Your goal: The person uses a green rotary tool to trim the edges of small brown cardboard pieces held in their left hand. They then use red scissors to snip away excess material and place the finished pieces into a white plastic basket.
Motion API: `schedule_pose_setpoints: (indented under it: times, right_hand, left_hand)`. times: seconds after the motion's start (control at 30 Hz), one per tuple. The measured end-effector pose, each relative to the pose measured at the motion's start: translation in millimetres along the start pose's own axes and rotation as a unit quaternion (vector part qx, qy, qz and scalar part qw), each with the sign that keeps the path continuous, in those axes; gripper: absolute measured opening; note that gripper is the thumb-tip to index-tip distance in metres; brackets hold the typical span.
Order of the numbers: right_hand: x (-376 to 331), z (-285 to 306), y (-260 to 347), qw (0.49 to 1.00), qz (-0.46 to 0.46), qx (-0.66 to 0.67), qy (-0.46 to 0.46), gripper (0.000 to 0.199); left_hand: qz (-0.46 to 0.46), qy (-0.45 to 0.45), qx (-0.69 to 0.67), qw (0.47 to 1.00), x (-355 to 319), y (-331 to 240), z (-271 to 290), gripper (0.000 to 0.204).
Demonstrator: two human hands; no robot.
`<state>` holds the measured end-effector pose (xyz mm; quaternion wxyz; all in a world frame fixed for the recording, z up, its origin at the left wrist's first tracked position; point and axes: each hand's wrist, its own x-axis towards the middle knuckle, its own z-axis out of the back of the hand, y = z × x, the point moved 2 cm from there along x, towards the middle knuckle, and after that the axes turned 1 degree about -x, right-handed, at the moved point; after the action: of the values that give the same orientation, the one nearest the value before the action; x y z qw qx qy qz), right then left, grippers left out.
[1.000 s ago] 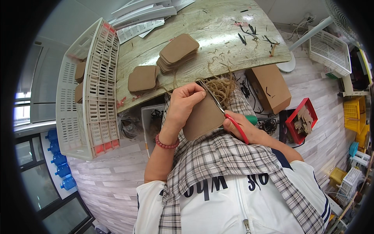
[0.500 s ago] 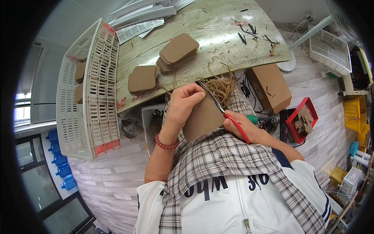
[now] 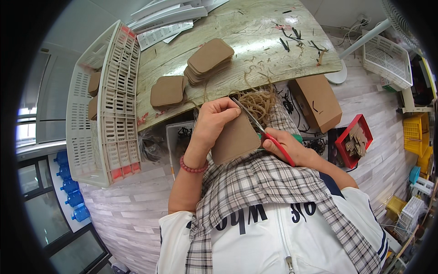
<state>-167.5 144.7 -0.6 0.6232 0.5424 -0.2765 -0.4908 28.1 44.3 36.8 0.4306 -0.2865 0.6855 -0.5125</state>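
Observation:
My left hand [image 3: 213, 119] pinches the top corner of a flat brown piece [image 3: 236, 140] with rounded corners, held over my lap. My right hand [image 3: 286, 147] is closed round the red handles of a pair of scissors [image 3: 280, 147]. Their metal blades run along the piece's upper right edge, tips close to my left fingertips. Thin brown trimmings [image 3: 258, 104] lie heaped just beyond the blades, at the table's near edge. On the table [image 3: 269, 45] sit two stacks of like pieces, a taller stack [image 3: 209, 57] and a lower stack [image 3: 167, 91].
A white slatted crate [image 3: 119, 100] stands at the table's left, with papers [image 3: 169, 23] behind. Dark scraps [image 3: 294, 35] lie at the table's far right. Right of my lap are a cardboard box [image 3: 317, 102] and a red tray [image 3: 365, 125] of brown pieces; a fan [image 3: 401, 23] stands beyond.
My right hand and the scissors have shifted slightly right and down along the piece's edge. The piece has tilted a little; my left hand hardly moved.

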Motion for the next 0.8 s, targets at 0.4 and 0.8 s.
schedule_pose_setpoints:
  times: [0.4, 0.8]
  right_hand:
    - [8, 24, -5, 0.988, -0.091, -0.127, -0.001, 0.062]
    - [79, 154, -24, 0.843, -0.160, -0.453, -0.242, 0.041]
  left_hand:
    - [-0.029, -0.007, -0.006, 1.000, 3, 2, 4, 0.011]
    - [-0.106, -0.112, -0.105, 0.982, 8, -5, 13, 0.012]
